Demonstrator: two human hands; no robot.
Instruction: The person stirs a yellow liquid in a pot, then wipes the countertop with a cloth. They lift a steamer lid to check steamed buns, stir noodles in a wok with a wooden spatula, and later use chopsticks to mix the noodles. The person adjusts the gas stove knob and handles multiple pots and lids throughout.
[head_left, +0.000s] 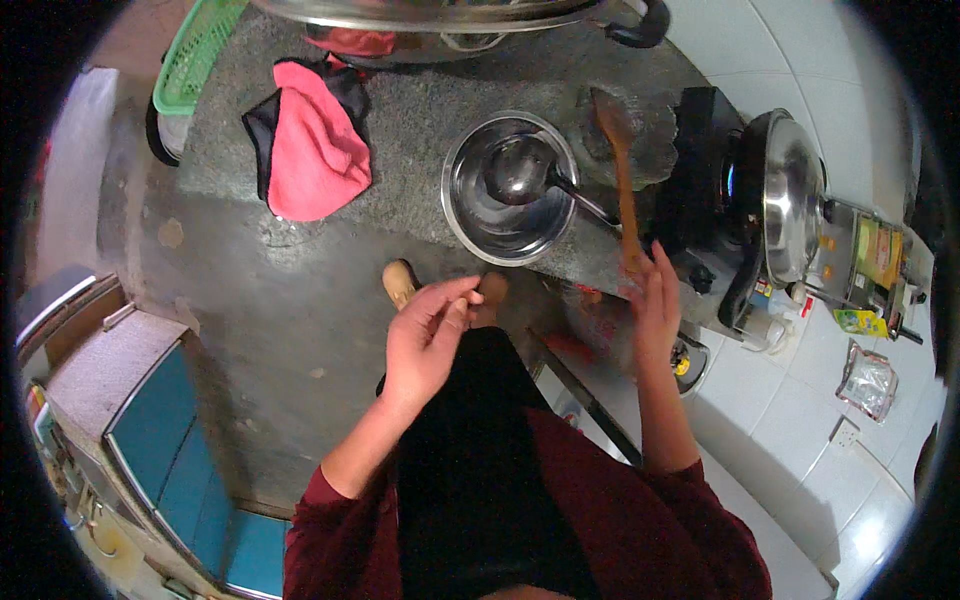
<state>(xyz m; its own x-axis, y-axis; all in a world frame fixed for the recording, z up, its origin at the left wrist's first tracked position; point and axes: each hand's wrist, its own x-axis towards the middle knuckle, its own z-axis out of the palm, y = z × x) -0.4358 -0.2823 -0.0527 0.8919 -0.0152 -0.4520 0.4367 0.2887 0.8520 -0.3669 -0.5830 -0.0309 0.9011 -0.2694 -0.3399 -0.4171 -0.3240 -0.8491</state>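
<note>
My left hand (429, 334) hovers in front of my apron, its fingers loosely curled and the thumb against the fingertips; no object shows in it. My right hand (654, 304) is at the handle end of a wooden spatula (622, 169). Its fingers are blurred, so whether they grip the handle or only touch it is unclear. The spatula's blade points away from me over a wet-looking round patch on the grey counter (409, 150). Left of it, a steel bowl (461, 217) holds a metal ladle (517, 176), whose dark handle leans over the rim toward the spatula.
A lidded pan (791, 199) sits on a black gas stove (694, 165) at right, with a blue flame visible. A pink cloth (319, 161) lies on the counter's left, near a green basket (191, 64). A large metal pan (450, 19) spans the far edge. Seasoning packets (862, 322) lie beyond the stove.
</note>
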